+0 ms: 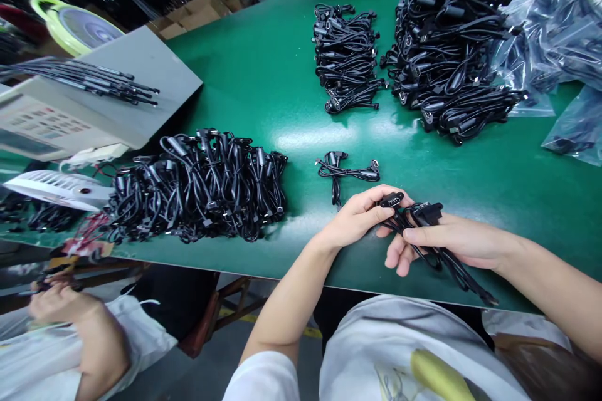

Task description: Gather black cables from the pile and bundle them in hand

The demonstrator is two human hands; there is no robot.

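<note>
Bundled black cables (439, 257) are held between my two hands, just above the table's near edge. My left hand (364, 216) pinches one cable's connector, its metal socket facing up, between thumb and fingers. Around the cable bundle my right hand (451, 235) is closed, the thumb lying over a dark connector block and loose ends hanging down to the right. How many cables are in the grip I cannot tell. Beyond my left hand, two bundled cables (345, 170) lie crossed on the green table (263, 100).
A big heap of bundled cables (202, 188) lies left. Farther back are a neat cable stack (345, 56), a larger pile (451, 50) and clear plastic bags (545, 37). A grey machine (136, 81) and white fan (59, 188) stand left. A co-worker's hand (61, 301) is at lower left.
</note>
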